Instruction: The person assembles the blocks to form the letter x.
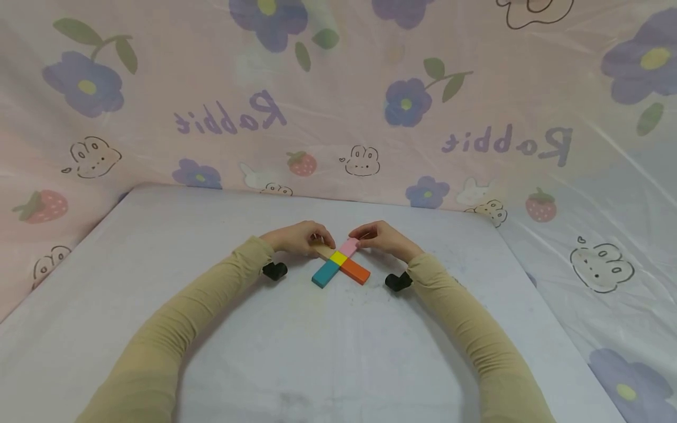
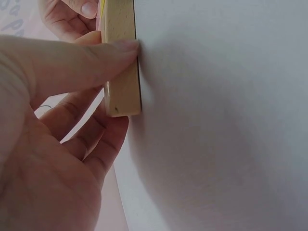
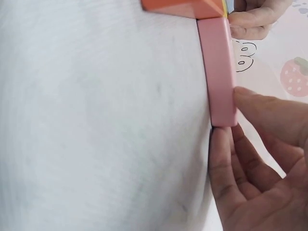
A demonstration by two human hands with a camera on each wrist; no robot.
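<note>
Five flat blocks form a cross on the white table: a yellow square [image 1: 338, 258] in the middle, with a plain wooden block [image 1: 322, 251], a pink block [image 1: 349, 247], a teal block [image 1: 325, 274] and an orange block [image 1: 355, 272] around it. My left hand [image 1: 301, 238] pinches the wooden block at its outer end, thumb on its near side in the left wrist view. At the far right arm of the cross, my right hand [image 1: 388, 239] holds the pink block's outer end. Its thumb [image 3: 250, 98] lies along one edge, and the fingers meet the end face.
Black wrist mounts [image 1: 275, 271] hang below both wrists, close over the white table [image 1: 328, 352]. Behind the table and along its sides hangs a printed curtain [image 1: 328, 117] with flowers, rabbits and strawberries.
</note>
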